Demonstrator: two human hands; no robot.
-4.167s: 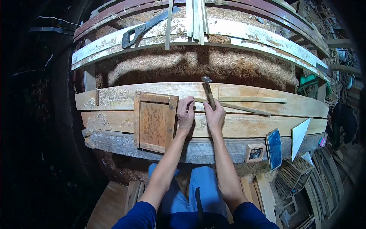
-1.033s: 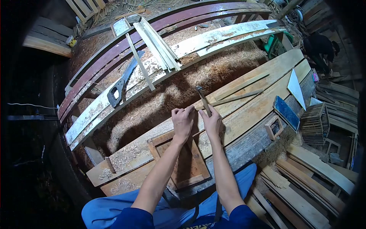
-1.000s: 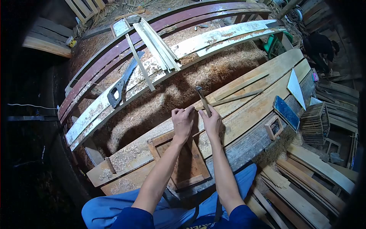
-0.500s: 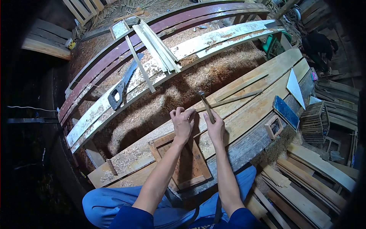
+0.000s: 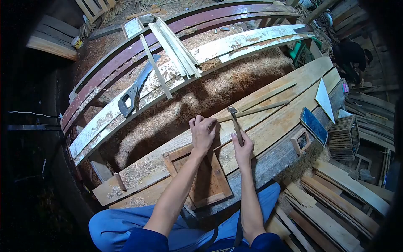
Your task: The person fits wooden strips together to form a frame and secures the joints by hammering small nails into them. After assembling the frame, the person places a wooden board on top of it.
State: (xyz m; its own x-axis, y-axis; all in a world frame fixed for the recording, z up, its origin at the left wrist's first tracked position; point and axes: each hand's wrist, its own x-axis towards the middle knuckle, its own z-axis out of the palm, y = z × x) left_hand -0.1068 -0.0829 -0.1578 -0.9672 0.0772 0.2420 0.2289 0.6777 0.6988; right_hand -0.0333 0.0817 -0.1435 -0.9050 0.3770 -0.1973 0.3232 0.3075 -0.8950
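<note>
My right hand (image 5: pixel 243 148) grips the wooden handle of a small hammer (image 5: pixel 235 122), its metal head raised above a thin wooden strip (image 5: pixel 256 110) lying on the plank bench (image 5: pixel 273 122). My left hand (image 5: pixel 203 134) rests on the near end of that strip, fingers pressed down beside the upper corner of a square wooden frame (image 5: pixel 197 176). Whether a nail sits under the fingers is hidden.
A handsaw (image 5: pixel 133 93) and a bundle of slats (image 5: pixel 174 46) lie on the far beams, with sawdust between. A small box frame (image 5: pixel 303 140), a blue panel (image 5: pixel 314 125) and a white sheet (image 5: pixel 324 98) sit at right. Stacked boards lie below right.
My right hand has drawn the hammer back to the right and lifted it away from my left hand. The left hand stays on the strip.
</note>
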